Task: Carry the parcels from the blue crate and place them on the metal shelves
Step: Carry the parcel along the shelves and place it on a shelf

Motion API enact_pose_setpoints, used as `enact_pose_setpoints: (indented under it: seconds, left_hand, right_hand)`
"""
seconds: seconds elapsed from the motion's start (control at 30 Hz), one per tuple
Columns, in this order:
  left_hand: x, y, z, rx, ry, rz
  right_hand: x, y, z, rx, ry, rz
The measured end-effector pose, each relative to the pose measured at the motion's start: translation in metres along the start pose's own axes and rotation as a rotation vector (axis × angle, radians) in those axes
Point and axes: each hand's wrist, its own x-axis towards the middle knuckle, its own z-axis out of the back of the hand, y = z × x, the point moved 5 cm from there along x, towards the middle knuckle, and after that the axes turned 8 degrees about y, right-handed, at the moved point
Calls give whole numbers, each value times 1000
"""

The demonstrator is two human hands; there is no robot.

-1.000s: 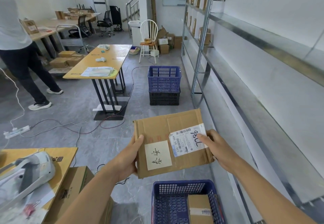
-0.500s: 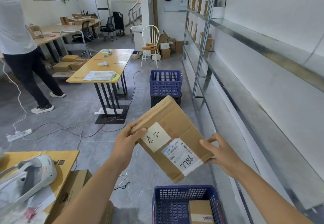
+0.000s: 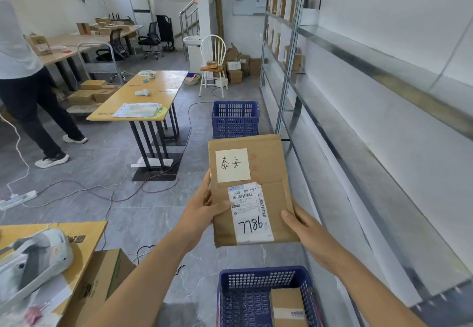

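Observation:
I hold a flat cardboard parcel (image 3: 268,168) in front of me, upright, with a white handwritten note and a shipping label marked 7786 facing me. My left hand (image 3: 202,209) grips its left edge, thumb on the label. My right hand (image 3: 304,227) supports its lower right corner. Below, the blue crate (image 3: 230,298) stands on the floor with another small parcel (image 3: 288,306) inside. The metal shelves (image 3: 384,173) run along the wall at right, their near levels bare.
A second blue crate (image 3: 235,119) stands on a black one further down the aisle. A yellow table (image 3: 153,91) with papers is at left, cables cross the floor, and a person (image 3: 23,78) stands at far left. A cardboard box (image 3: 102,280) sits by my left arm.
The parcel has turned from lying sideways to standing upright with its label readable. My hands shifted to its lower edges as it rotated.

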Motion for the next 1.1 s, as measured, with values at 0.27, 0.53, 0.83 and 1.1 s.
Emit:
enact_pose_setpoints:
  seconds: [0.27, 0.53, 0.83, 1.1]
  left_hand:
    - [5, -4, -28, 25, 78, 38]
    - [29, -9, -86, -1, 226, 41]
    - [54, -21, -146, 2, 413, -14]
    - [48, -18, -204, -2, 769, -1]
  right_hand:
    - [-22, 0, 22, 76, -67, 47]
    - [-60, -5, 73, 65, -186, 35]
    - [-120, -3, 104, 109, -420, 62]
    - [-216, -16, 69, 160, -807, 11]
